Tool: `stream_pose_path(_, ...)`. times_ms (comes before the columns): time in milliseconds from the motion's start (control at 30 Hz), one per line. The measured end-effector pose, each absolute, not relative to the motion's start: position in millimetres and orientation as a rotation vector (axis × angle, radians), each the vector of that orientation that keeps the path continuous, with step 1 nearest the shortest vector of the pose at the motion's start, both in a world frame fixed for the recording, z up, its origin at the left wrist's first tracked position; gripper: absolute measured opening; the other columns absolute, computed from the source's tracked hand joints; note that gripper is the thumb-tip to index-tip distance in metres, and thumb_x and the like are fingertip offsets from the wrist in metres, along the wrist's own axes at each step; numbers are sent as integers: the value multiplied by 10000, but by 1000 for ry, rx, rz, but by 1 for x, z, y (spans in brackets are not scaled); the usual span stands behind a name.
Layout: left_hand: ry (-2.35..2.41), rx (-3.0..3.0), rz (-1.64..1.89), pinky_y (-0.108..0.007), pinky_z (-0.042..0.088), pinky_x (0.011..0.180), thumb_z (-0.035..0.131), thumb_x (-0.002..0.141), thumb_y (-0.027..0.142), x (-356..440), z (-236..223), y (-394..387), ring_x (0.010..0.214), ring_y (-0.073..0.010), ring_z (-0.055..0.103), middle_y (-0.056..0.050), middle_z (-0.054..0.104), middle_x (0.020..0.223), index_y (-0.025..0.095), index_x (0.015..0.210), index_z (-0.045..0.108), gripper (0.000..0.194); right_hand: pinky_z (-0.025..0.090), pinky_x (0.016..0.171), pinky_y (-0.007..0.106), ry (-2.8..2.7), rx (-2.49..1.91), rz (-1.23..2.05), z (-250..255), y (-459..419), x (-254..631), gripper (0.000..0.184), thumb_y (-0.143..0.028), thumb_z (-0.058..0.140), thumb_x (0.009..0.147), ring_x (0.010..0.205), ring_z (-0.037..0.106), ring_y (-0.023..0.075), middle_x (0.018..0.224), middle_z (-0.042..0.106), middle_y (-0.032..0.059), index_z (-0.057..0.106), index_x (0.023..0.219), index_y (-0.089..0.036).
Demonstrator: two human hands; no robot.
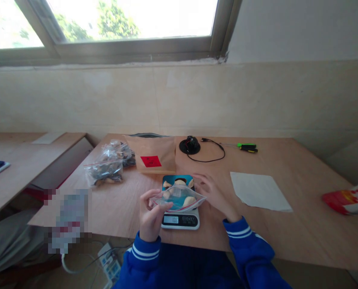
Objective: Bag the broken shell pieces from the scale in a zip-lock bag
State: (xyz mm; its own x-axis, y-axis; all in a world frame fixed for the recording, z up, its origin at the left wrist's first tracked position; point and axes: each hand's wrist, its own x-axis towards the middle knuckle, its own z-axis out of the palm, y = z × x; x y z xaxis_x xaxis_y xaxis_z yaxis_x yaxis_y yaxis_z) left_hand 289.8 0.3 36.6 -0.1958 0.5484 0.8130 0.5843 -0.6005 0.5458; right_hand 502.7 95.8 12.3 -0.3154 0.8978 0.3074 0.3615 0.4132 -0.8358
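Head view: left hand (150, 214) pinching a clear zip bag (179, 199) of pale pieces (188, 201) over a kitchen scale (180, 220); right hand (212, 193) hanging open just beside it, hands apart; brown paper bag (163, 154) lying behind on the worktop (287, 241)

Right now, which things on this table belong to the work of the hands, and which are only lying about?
In use: left hand holding a clear zip bag of pale pieces; right hand beside it; digital scale below.

Lying about: brown paper envelope; plastic bag of dark pieces; black cable; green-handled screwdriver; white paper sheet.
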Motion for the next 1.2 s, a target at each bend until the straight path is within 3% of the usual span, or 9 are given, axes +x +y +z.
stream_pose_path(100, -1389, -1995, -1934, -272, 597, 708, 597, 882, 249, 287, 37, -2, 883, -154, 610, -58, 550, 998, 233, 725, 750, 220, 340, 1118, 498, -2102, -1025, 803, 6, 100, 495, 487, -431, 619, 871, 1306, 456, 253, 1383, 540, 91, 560, 1329, -279)
stream_pose_path(233, -1452, -2098, -1831, -284, 591, 747, 564, 891, 195, 282, 35, -5, 921, -160, 605, -62, 531, 1035, 238, 799, 752, 214, 323, 1140, 477, -2295, -947, 835, 12, 105, 481, 546, -387, 612, 887, 1373, 394, 233, 1473, 457, 61, 464, 1409, -325)
stream_pose_path(500, -1600, -2101, -1610, -316, 536, 825, 566, 889, 165, 274, 27, -7, 967, -173, 583, -63, 533, 1078, 243, 878, 726, 179, 399, 1048, 494, -2366, -1012, 705, -1, 114, 469, 428, -261, 618, 880, 1184, 542, 268, 1271, 622, 120, 581, 1305, -237)
stream_pose_path(667, -1652, -2063, -1593, -323, 529, 813, 565, 900, 218, 274, 24, -6, 959, -177, 582, -61, 540, 1071, 252, 878, 735, 175, 456, 972, 482, -1981, -1077, 786, 8, 110, 472, 378, -441, 583, 887, 1062, 581, 270, 1109, 669, 124, 651, 1157, -186)
stream_pose_path(833, -1646, -2060, -1569, -314, 497, 768, 587, 891, 226, 276, 26, -2, 952, -186, 559, -65, 555, 1080, 266, 872, 746, 165, 524, 866, 357, -1557, -1004, 1065, 63, 97, 478, 564, -633, 487, 879, 1016, 623, 225, 1141, 673, 105, 595, 1230, -205)
stream_pose_path(933, -1619, -2048, -1506, -302, 464, 728, 607, 879, 212, 278, 27, 1, 849, -162, 526, -59, 558, 1088, 287, 872, 756, 167, 536, 728, 299, -1651, -892, 1251, 101, 84, 475, 601, -672, 445, 876, 869, 645, 191, 1019, 697, 76, 603, 1228, -211)
stream_pose_path(1000, -1626, -2016, -1479, -303, 452, 719, 614, 876, 217, 279, 27, 2, 810, -152, 505, -55, 543, 1071, 300, 865, 761, 170, 524, 732, 289, -1846, -834, 1288, 117, 77, 470, 528, -622, 491, 884, 865, 643, 185, 1003, 695, 57, 628, 1185, -211)
stream_pose_path(1067, -1652, -1963, -1507, -297, 452, 699, 614, 877, 238, 281, 26, 3, 795, -147, 494, -55, 510, 1043, 301, 850, 766, 167, 505, 748, 292, -2074, -846, 1198, 125, 74, 464, 415, -539, 558, 884, 873, 636, 190, 994, 695, 48, 660, 1105, -203)
stream_pose_path(1200, -1636, -1934, -1652, -265, 460, 639, 610, 880, 252, 284, 23, 3, 734, -117, 476, -45, 455, 988, 279, 826, 771, 172, 446, 620, 260, -2371, -945, 1039, 123, 76, 463, 309, -477, 574, 891, 727, 610, 171, 844, 691, 30, 675, 958, -193)
